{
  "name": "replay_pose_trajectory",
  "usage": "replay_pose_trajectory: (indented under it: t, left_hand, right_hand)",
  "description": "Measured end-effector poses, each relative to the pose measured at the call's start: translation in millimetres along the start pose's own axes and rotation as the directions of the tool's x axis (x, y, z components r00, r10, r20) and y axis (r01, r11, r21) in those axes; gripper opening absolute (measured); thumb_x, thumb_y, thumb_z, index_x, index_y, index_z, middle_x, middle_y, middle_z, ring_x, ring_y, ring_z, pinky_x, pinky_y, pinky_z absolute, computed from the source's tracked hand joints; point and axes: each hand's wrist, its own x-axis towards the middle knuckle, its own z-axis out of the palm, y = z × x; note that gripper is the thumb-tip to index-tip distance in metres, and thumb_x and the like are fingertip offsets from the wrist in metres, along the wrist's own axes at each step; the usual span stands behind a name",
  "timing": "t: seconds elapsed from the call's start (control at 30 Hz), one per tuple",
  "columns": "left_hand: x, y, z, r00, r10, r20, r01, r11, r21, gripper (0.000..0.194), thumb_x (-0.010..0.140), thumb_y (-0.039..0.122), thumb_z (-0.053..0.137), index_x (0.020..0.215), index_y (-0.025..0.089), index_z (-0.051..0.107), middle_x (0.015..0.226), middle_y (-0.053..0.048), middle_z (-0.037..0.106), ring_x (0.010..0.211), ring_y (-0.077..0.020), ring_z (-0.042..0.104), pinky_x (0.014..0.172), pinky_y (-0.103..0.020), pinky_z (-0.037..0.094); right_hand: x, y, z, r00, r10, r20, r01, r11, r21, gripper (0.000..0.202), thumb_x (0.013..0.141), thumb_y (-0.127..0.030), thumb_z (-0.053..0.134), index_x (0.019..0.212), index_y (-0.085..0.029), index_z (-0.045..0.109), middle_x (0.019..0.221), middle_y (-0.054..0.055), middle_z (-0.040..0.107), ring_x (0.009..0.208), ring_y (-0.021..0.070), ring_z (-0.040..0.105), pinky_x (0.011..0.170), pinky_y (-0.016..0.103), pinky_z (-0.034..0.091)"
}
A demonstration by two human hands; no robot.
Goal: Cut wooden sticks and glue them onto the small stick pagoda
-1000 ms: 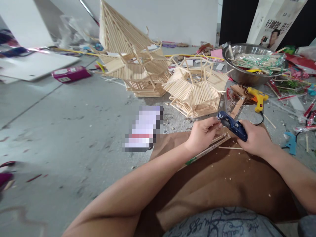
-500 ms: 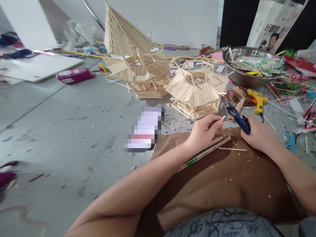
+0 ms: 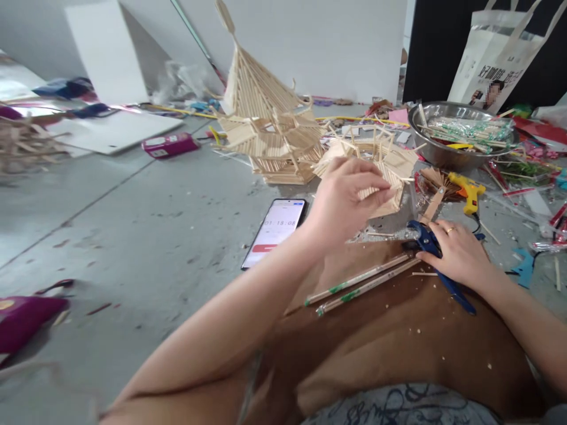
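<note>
Head cam: L hand [image 3: 348,198] raised in front of small model [image 3: 401,162], fingers bent, thumb-finger gap narrow; can't tell if gripping anything. R hand [image 3: 458,248] w/ fingers & thumb round cutter [image 3: 456,289], over brown sheet [image 3: 425,319], beside wrapped sticks [image 3: 376,280]. Prob. risks: nipped R thumb if cutter closes w/ thumb near head; snapped small-model struts if L hand drops or swings; sticks knocked askew by cutter twisting.

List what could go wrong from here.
The left hand hangs close to the smaller stick model in view and might knock it. The right hand's fingers lie near the head of the blue cutter, so a slip could nick them. The left forearm might bump the phone.
</note>
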Motion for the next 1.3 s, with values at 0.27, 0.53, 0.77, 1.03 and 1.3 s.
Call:
replay_pose_trajectory:
  t: [0.27,0.53,0.77,1.03,1.3]
  left_hand:
    - [68.6,-40.3,-7.0,0.984,-0.1,0.147,0.078,0.985,0.152,0.012,0.069,0.029,0.061,0.072,0.02,0.069,0.088,-0.003,0.065,0.095,-0.0218,0.052,0.089,-0.036,0.036]
    - [100.1,-39.0,-7.8,0.855,-0.304,0.421,0.223,0.947,0.233,0.024,0.066,0.031,0.06,0.077,0.012,0.069,0.056,-0.001,0.054,0.066,-0.0135,0.049,0.065,-0.025,0.035]
    - [109.0,-39.2,-5.6,0.802,-0.37,0.469,0.162,0.891,0.424,0.026,0.066,0.035,0.06,0.078,0.015,0.069,0.055,0.001,0.052,0.06,-0.0112,0.048,0.061,-0.023,0.032]
    - [110.1,-68.0,7.7,0.89,-0.261,0.373,0.141,0.937,0.321,0.014,0.057,0.032,0.066,0.059,0.019,0.066,0.042,0.004,0.045,0.055,-0.0124,0.049,0.061,-0.023,0.036]
    - [107.0,-46.1,-0.5,0.839,-0.377,0.391,0.194,0.88,0.433,0.012,0.064,0.026,0.062,0.054,0.019,0.066,0.041,0.001,0.046,0.062,-0.0155,0.051,0.07,-0.026,0.037]
  right_hand:
    - [31.0,4.1,-62.3,0.943,-0.112,-0.313,0.166,0.975,0.151,0.031,0.084,-0.036,0.044,0.103,-0.017,0.061,0.105,0.01,0.063,0.1,0.026,0.056,0.085,0.042,0.043]
    - [111.3,-1.2,-85.6,0.895,-0.113,-0.431,0.246,0.932,0.267,0.027,0.08,-0.023,0.047,0.101,-0.016,0.062,0.104,0.011,0.062,0.1,0.0261,0.055,0.087,0.044,0.042]
    - [157.7,-4.5,-77.6,0.893,-0.16,-0.42,0.289,0.92,0.264,0.028,0.079,-0.021,0.048,0.103,-0.017,0.062,0.108,0.011,0.061,0.106,0.0263,0.052,0.091,0.043,0.038]
    - [175.2,-14.5,-74.2,0.914,-0.237,-0.329,0.323,0.916,0.238,0.028,0.082,-0.023,0.046,0.105,-0.018,0.061,0.109,0.008,0.061,0.107,0.0248,0.05,0.089,0.04,0.038]
    - [179.4,-13.6,-73.8,0.913,-0.255,-0.317,0.339,0.908,0.246,0.021,0.083,-0.025,0.048,0.094,-0.02,0.065,0.099,0.006,0.063,0.1,0.023,0.051,0.085,0.037,0.038]
